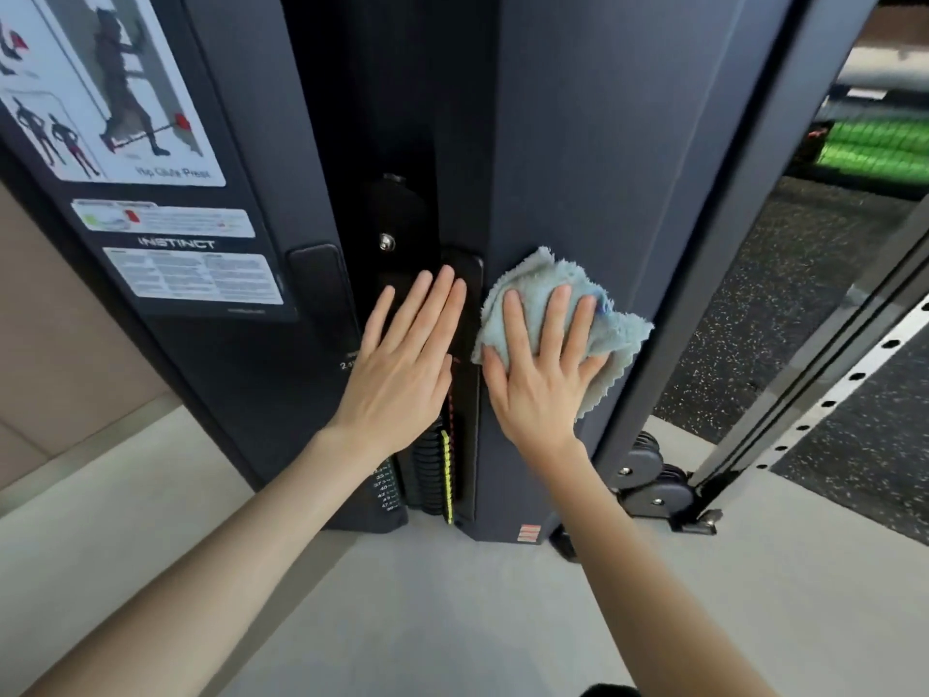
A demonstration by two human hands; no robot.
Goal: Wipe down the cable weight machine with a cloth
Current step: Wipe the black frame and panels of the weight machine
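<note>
The cable weight machine (593,143) is a tall dark blue-grey tower that fills the middle of the head view. A crumpled light blue cloth (540,281) lies against its right front panel at about mid height. My right hand (540,364) presses flat on the cloth with its fingers spread and straight. My left hand (402,359) rests flat, fingers straight, beside the dark central slot, just left of the cloth. Below my left hand the weight stack (435,475) with its yellow number labels shows in the slot.
Exercise and instruction stickers (125,93) cover the machine's left panel. At the right stand a perforated upright (829,389) and black pulleys (648,470) near the base. Pale grey floor lies under me, speckled black rubber flooring (784,294) to the right, and green rolls (874,148) at the far right.
</note>
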